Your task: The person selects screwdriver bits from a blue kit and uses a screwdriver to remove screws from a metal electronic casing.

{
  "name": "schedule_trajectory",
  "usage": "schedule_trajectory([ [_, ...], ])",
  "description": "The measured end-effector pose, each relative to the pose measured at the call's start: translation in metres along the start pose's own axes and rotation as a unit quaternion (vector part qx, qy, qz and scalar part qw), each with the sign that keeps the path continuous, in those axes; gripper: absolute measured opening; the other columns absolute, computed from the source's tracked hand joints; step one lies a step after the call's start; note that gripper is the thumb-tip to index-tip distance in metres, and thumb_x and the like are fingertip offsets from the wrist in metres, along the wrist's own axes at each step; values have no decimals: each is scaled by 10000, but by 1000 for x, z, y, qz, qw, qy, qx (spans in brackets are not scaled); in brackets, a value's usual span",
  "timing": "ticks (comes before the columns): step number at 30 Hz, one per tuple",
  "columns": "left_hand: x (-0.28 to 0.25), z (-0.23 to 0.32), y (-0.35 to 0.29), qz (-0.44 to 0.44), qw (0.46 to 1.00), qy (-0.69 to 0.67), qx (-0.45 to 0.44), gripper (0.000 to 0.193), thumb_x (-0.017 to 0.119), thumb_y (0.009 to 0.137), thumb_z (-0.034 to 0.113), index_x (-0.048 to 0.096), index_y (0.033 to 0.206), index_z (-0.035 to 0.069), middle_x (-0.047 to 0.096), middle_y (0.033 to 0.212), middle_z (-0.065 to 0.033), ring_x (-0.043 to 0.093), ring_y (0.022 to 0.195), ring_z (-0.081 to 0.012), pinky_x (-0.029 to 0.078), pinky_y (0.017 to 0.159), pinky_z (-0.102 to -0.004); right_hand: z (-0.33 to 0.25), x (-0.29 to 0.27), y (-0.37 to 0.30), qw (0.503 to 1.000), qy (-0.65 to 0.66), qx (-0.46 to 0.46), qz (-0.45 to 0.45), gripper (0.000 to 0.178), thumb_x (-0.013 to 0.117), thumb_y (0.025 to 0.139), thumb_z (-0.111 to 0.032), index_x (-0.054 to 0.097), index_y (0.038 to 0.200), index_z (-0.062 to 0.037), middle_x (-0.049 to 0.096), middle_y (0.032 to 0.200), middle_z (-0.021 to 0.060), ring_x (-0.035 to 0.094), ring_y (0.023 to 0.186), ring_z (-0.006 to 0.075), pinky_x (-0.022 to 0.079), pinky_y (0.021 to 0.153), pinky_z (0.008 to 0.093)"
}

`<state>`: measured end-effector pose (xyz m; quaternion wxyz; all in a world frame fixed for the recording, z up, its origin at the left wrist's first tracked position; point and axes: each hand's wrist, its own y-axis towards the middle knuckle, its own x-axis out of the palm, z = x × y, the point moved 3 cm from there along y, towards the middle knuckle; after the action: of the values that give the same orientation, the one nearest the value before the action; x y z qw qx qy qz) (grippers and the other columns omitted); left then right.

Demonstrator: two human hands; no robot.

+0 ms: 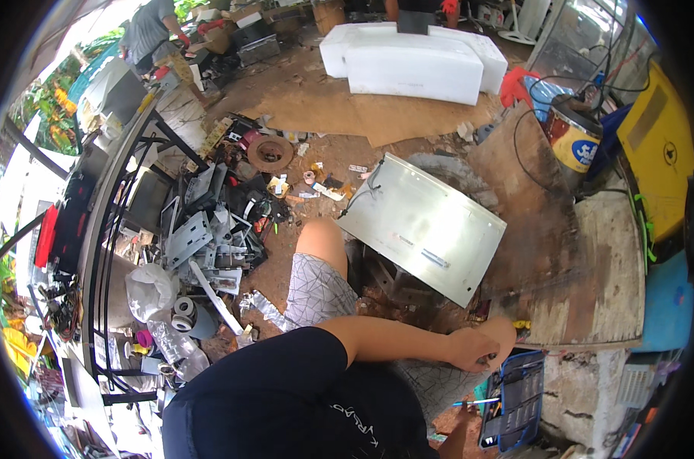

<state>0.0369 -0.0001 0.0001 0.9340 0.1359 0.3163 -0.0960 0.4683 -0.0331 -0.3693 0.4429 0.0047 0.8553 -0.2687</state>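
Observation:
My left arm crosses in front of my body, and my left hand (472, 349) rests by my right knee. Its fingers are curled around something small and dark that I cannot make out. Low down at the right, my right hand (460, 425) reaches beside an open blue-edged tool case (513, 402) with dark pockets. A thin blue and white stick-shaped tool (477, 402) lies across the case's edge, close to that hand; its fingers are mostly in shadow. Ahead of my knees a flat silvery metal panel (431, 226) sits tilted on a dark support, a cable at its left corner.
A scrap heap of metal and plastic parts (209, 237) lies left, beside a black metal frame (106, 268). White foam blocks (416, 65) stand ahead on cardboard. Wooden boards (592, 268), a yellow bucket (573, 145) and a yellow panel (657, 153) are right. Another person (152, 38) stands far left.

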Motion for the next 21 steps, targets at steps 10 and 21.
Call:
schedule_trajectory([
  [10, 10, 35, 24, -36, 993, 107, 46, 240, 667, 837, 305, 623, 1006, 141, 677, 888, -98, 676, 743, -332, 540, 632, -465, -52, -103, -151, 990, -11, 127, 60, 683, 689, 857, -460, 550, 1376, -39, 581, 1354, 232, 552, 1265, 366, 429, 1057, 425],
  [21, 57, 10, 55, -75, 980, 158, 95, 197, 691, 795, 152, 638, 967, 71, 678, 848, -87, 642, 654, -262, 521, 600, -360, 30, -107, -102, 907, 223, 305, 186, 715, 663, 829, -523, 611, 1296, 16, 637, 1278, 225, 595, 1225, 337, 449, 1043, 378],
])
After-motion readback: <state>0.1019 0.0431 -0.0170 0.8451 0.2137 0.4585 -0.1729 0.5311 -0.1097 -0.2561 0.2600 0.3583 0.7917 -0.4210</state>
